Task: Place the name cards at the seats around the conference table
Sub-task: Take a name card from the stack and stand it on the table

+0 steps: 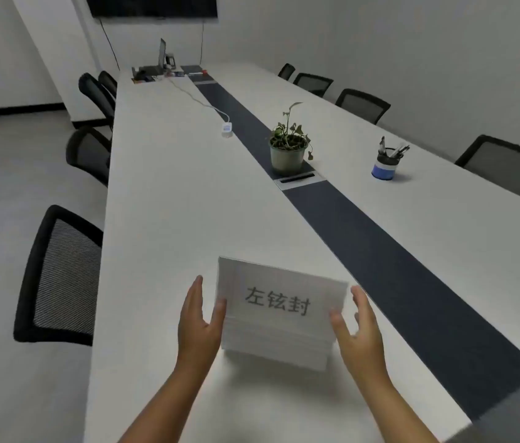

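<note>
1. Here, at the near end of a long white worktop (pixel 169 193), a stack of name cards (pixel 279 314) stands between a person's two hands, its front card showing three printed characters.
2. No card can be seen at any seat along either side, so the placing appears not yet begun; the whole round of seats looks to be left to do.
3. The left hand (pixel 196 321) is spread, fingers straight and pointing to the far end; its thumb touches the stack's left edge, while the fingers stand just beside it.
4. The right hand (pixel 359 327) is likewise spread with loosely bent fingers; its thumb meets the stack's right edge, and the fingers sit close to the side without clearly closing on it.
5. Neither hand pinches or lifts the cards; both frame the stack, which rests on the worktop left of the dark centre strip (pixel 380 241).
6. Mesh-backed chairs wait along both long sides, the nearest chair (pixel 60 276) at the left edge; these are the likely places for the cards.
7. Farther along sit a potted plant (pixel 288 148) on the strip, a pen holder (pixel 386 163) to the right, and a laptop (pixel 162 55) at the far end.
</note>
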